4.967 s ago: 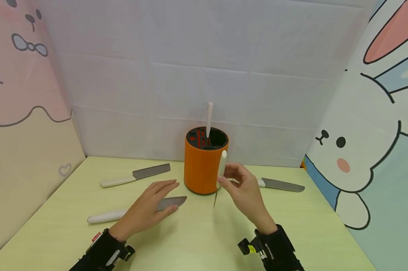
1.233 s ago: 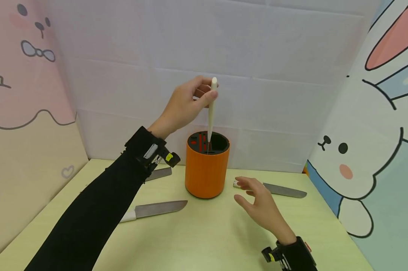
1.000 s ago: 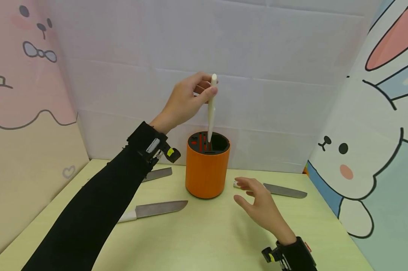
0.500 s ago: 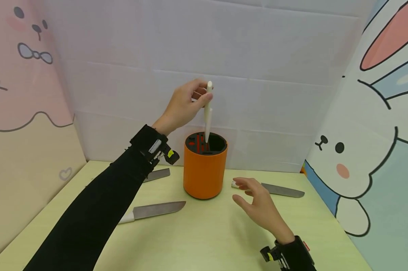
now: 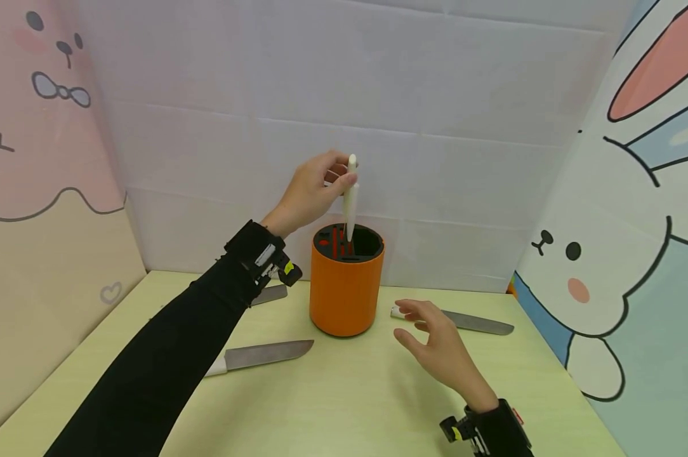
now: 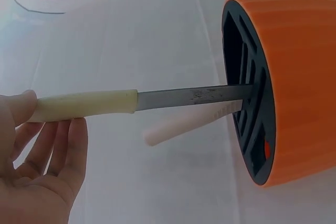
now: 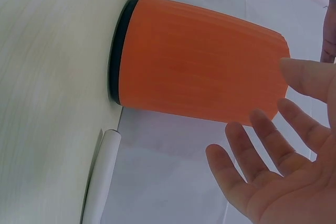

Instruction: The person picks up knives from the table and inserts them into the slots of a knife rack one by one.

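Above the orange knife block point(image 5: 344, 295), my left hand point(image 5: 310, 193) pinches the cream handle point(image 6: 92, 104) of a knife between thumb and fingers. Its narrow blade point(image 6: 189, 97) points down into a slot in the black top, with a good length still showing in the left wrist view. Just behind it, a second knife's white handle point(image 6: 184, 124) sticks up from the block. My right hand point(image 5: 443, 346) holds nothing, its fingers apart, to the right of the block. Beyond its fingertips lies a knife point(image 5: 478, 322) with a white handle point(image 7: 102, 179).
On the table point(image 5: 321, 412), a broad knife point(image 5: 270, 354) lies front left, its handle partly behind my left sleeve. A cleaver-like blade point(image 5: 271, 294) shows farther back, mostly covered by that arm. A pale sheet point(image 5: 464, 190) hangs behind the block.
Five seconds ago my right hand held a knife before the block; now my left hand holds one above it. Over the last second the left hand lowers, sinking the blade deeper. The right hand stays put.
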Available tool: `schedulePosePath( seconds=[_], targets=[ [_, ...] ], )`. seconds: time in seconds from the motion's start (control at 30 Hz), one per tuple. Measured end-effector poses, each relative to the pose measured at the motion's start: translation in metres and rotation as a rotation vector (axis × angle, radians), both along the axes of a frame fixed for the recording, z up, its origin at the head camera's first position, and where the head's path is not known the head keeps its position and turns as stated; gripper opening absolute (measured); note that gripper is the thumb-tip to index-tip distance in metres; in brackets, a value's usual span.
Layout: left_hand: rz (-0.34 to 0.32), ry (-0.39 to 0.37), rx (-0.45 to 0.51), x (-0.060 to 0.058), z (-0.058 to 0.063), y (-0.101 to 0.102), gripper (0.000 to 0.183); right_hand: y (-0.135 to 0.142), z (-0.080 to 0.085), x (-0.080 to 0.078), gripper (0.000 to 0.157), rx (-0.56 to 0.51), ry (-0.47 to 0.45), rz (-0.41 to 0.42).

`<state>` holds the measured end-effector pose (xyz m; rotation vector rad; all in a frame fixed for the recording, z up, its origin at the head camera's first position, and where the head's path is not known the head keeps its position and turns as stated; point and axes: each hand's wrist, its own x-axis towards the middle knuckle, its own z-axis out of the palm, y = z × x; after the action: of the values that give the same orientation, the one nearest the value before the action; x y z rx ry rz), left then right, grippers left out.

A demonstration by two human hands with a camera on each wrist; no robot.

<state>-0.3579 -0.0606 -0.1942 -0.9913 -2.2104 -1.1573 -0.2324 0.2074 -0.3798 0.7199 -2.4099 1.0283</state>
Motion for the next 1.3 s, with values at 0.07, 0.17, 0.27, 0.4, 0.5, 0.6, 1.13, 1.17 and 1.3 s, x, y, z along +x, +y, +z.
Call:
schedulePosePath(
  seconds=[0.07, 0.17, 0.27, 0.4, 0.5, 0.6, 1.13, 1.17, 1.3],
  targets=[
    [0.001, -0.010, -0.003, -0.002, -0.004, -0.001, 0.025, 0.000, 0.000, 0.000, 0.048, -0.003, 0.001, 0.000],
    [0.001, -0.029, -0.008, -0.003, -0.009, -0.002, 0.023, -0.001, 0.000, 0.000, 0.048, -0.007, 0.001, 0.004],
    [0.007, -0.037, -0.023, -0.004, -0.015, -0.003, 0.024, -0.002, 0.001, 0.000, 0.049, -0.010, 0.002, 0.009],
    [0.013, -0.039, -0.039, -0.005, -0.021, -0.004, 0.026, -0.003, 0.001, -0.001, 0.048, -0.007, 0.008, 0.010],
    [0.014, -0.046, -0.040, -0.006, -0.027, -0.005, 0.027, -0.002, 0.001, -0.002, 0.048, -0.004, 0.007, 0.007],
    [0.008, -0.052, -0.041, -0.008, -0.032, -0.005, 0.028, -0.002, 0.001, -0.002, 0.049, 0.000, 0.002, 0.004],
    [0.017, -0.098, -0.058, -0.013, -0.052, -0.002, 0.024, -0.002, 0.001, -0.001, 0.049, 0.006, -0.007, 0.000],
    [0.018, -0.099, -0.061, -0.014, -0.052, -0.002, 0.024, -0.002, 0.001, -0.001, 0.049, 0.006, -0.006, -0.001],
    [0.021, -0.108, -0.068, -0.015, -0.056, -0.003, 0.023, -0.002, 0.000, -0.001, 0.049, 0.008, -0.004, -0.005]
  ],
)
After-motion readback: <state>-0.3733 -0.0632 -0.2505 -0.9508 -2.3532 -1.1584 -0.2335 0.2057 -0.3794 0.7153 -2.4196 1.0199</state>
